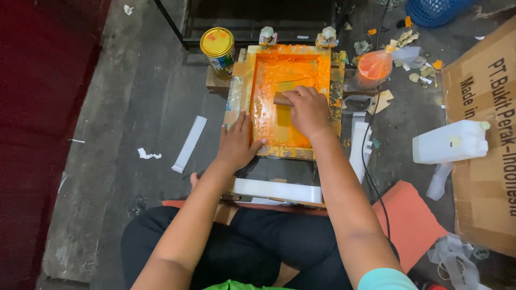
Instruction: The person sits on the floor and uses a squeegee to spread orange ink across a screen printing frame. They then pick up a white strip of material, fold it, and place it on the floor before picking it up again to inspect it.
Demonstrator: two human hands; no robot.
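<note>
**Squeegee mid-screen, left hand bracing frame**

Left to right:

Paper strip (189, 143) lies on the floor, well clear of the work. Yellow-lidded can (217, 48) stands just beside the frame's far-left corner.

My left hand (236, 145) lies flat, grip released, fingers spread on the frame's (285, 152) near-left corner, thumb along the near rail.

The frame sits on a low block on the floor in front of my knees. Mesh is flooded with wet orange ink (269, 80), thick and streaky along the left and far edges, thinner and yellower in the middle. Tape on the rails is smeared with ink.

My right hand (307, 110) has its grip clenched on the squeegee (281, 99); only the wooden end shows left of my knuckles.

Bag of orange ink (374, 65) is just right of the frame, white jug (450, 142) further right on the floor.

Risks, as I judge them:
- One-corner bracing: frame could shift under the squeegee and smear.
- Heavy ink at the edges could spill over the rails.
- Can near the corner could get knocked.
</note>
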